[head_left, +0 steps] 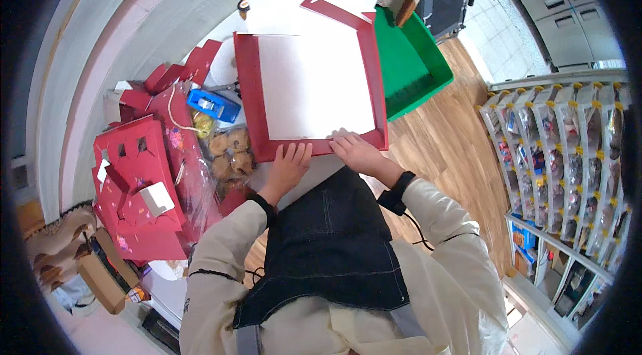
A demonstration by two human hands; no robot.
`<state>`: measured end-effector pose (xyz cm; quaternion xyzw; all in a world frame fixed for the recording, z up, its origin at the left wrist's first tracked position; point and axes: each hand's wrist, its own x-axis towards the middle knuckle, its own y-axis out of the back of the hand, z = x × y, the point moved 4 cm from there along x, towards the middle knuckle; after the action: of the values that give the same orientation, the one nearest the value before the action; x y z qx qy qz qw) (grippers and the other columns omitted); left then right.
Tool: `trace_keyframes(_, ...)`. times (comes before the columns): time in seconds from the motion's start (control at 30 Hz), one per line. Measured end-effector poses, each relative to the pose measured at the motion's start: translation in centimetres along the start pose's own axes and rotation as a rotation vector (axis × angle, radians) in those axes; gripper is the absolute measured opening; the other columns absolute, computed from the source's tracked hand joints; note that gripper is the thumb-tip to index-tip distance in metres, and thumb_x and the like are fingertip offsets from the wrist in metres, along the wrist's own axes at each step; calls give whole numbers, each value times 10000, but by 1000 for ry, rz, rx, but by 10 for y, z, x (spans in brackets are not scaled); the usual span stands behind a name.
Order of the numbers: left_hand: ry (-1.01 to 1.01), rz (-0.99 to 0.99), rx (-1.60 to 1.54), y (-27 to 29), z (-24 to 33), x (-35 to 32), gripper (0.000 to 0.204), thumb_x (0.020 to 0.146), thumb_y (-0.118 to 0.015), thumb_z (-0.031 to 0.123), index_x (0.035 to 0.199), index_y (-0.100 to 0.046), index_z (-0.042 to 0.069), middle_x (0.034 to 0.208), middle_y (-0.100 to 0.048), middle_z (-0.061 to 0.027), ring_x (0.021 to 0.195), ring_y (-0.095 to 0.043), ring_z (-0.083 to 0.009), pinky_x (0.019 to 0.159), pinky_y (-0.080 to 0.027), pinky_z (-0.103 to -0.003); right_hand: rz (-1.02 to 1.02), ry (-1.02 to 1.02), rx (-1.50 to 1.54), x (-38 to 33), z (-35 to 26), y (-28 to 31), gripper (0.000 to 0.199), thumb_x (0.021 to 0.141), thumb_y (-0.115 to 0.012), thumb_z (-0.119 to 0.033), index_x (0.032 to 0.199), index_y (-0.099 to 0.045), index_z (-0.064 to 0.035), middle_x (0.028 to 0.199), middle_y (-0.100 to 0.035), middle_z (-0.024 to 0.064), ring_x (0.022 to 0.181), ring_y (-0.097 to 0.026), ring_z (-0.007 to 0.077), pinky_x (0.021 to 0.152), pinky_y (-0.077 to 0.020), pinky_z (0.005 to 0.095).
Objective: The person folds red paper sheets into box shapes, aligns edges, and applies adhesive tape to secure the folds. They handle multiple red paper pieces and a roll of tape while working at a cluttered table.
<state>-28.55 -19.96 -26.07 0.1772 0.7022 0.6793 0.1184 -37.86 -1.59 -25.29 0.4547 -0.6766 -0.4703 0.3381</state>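
A red cardboard box (247,97) with a white inside lies open in front of me, its far white flap (281,4) spread outward. A narrow red strip (334,13) slants across its far right corner. My left hand (292,166) grips the near red wall, fingers pointing away from me and thumb out of sight. Just to its right, my right hand (356,152) holds the same wall, its fingertips reaching over to the white bottom.
Left of the box are a blue tape dispenser (214,106), packed round brown items (232,154) and folded red cardboard pieces (137,188). A green tray (418,67) sits at the right, beneath the box. Farther right stands a rack of clear bins (555,154).
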Motion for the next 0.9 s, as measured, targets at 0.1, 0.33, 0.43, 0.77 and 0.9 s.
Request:
trace_keyframes(0.1, 24, -2, 33, -17, 2, 10, 483, 832, -553, 219, 1270, -467, 34, 1217, -531, -127, 1116, -503, -294, 932, -412, -470, -22, -21, -17, 4, 1, 1, 425, 880, -477, -154, 1283, -470, -20, 1313, -495, 164, 1245, -466, 356, 1033, -400, 477)
trace_keyframes(0.33, -9, -60, 35, -16, 2, 18, 318, 851, -499, 144, 1144, -506, 22, 1136, -570, -156, 1070, -549, -302, 867, -483, -426, 148, -301, -310, -22, -2, 15, 487, 852, -525, -201, 1327, -468, -108, 1319, -497, 157, 1199, -501, 314, 1028, -369, 502)
trace_keyframes(0.43, -58, 54, 77, -14, -1, 17, 283, 859, -489, 142, 1109, -507, 11, 1095, -581, -196, 1042, -584, -321, 850, -514, -421, 38, -380, -345, -33, 5, 1, 379, 843, -530, -199, 1209, -533, -98, 1256, -548, 141, 1111, -556, 292, 965, -428, 477)
trace_keyframes(0.77, -35, -154, -108, -21, 7, 13, 176, 856, -509, 134, 991, -510, 20, 947, -611, -169, 924, -597, -303, 806, -518, -394, 50, -186, -286, -32, 11, 3, 151, 846, -515, -172, 953, -533, -67, 1125, -581, 154, 1083, -594, 301, 819, -546, 407)
trace_keyframes(0.9, 21, -91, -67, -6, 14, 10, 233, 848, -507, 143, 1049, -525, 26, 1081, -579, -162, 1040, -548, -299, 900, -450, -435, -27, -210, -217, -32, 8, 2, 128, 853, -499, -165, 936, -539, -76, 1103, -577, 146, 1090, -571, 292, 854, -499, 406)
